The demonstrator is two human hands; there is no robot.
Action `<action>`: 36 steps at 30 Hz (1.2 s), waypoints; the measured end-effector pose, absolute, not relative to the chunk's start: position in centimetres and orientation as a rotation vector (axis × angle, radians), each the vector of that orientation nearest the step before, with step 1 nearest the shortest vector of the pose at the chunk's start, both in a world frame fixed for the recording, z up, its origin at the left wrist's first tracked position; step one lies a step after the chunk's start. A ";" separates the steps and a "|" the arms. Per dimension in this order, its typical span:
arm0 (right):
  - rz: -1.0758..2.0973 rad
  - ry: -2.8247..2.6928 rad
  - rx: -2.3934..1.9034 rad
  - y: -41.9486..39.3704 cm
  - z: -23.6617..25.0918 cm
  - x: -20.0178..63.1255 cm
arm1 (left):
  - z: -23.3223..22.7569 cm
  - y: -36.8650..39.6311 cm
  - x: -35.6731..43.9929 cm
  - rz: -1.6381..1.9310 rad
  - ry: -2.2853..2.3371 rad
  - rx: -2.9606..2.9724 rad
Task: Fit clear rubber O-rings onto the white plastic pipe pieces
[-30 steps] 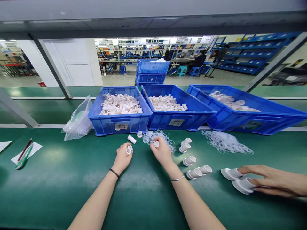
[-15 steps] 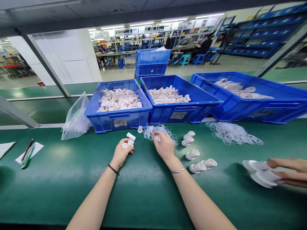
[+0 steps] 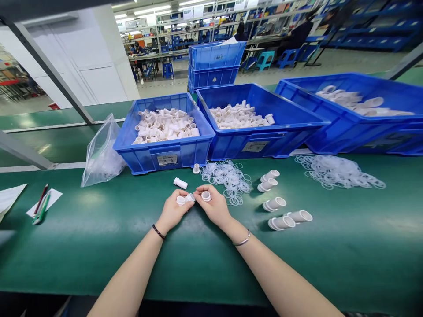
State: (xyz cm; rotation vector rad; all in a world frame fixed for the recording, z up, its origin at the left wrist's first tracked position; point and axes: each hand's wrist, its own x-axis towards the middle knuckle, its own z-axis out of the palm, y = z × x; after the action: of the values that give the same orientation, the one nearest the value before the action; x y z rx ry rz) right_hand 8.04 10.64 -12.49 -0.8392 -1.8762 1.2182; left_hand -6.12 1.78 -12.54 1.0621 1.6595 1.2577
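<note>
My left hand [image 3: 175, 207] is closed around two short white plastic pipe fittings [image 3: 180, 200], one of them tilted toward the right hand. Curled round another white fitting is my right hand [image 3: 212, 204], its thumb and fingertips meeting the end of the left hand's tilted piece. Whether a ring sits between those fingertips is too small to tell. Just beyond the hands, one fitting [image 3: 180, 183] lies on its side and a smaller one [image 3: 196, 168] stands upright. A loose pile of clear rings [image 3: 228, 176] spreads to the right of them.
Several white fittings [image 3: 282, 222] stand right of my right hand. Three blue bins [image 3: 165, 159] of white parts line the back. More clear rings [image 3: 340, 171] lie at right. A plastic bag [image 3: 102, 154], pens [image 3: 41, 207] and paper [image 3: 9, 200] are at left.
My right hand has come from the ring pile to meet my left hand. Another person's hand with white parts at the right has left the view. The camera has tilted down.
</note>
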 end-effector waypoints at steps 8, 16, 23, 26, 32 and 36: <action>1.239 -1.991 -0.845 11.3 -12.6 8.5 | -11.2 1.0 -6.2 1.072 1.710 1.543; 1.731 -1.719 -0.843 12.0 -12.7 7.9 | -12.1 1.5 -5.7 1.360 1.546 1.245; 1.899 -1.496 -0.746 11.2 -12.2 7.9 | -11.8 2.0 -4.4 1.546 1.217 0.574; 1.836 -1.560 -0.729 11.1 -12.3 7.9 | -11.4 1.8 -4.3 1.558 1.157 0.496; 1.815 -1.558 -0.765 11.0 -12.4 7.8 | -11.5 1.6 -4.3 1.538 1.084 0.469; 1.868 -1.471 -0.753 11.1 -12.1 8.0 | -11.8 1.7 -4.3 1.566 1.063 0.461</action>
State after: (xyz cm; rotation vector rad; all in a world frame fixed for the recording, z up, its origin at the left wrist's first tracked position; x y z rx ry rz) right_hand 7.97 11.14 -12.12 -0.7526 -1.4712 1.8684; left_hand -4.29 1.67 -11.82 0.4609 1.0626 1.5656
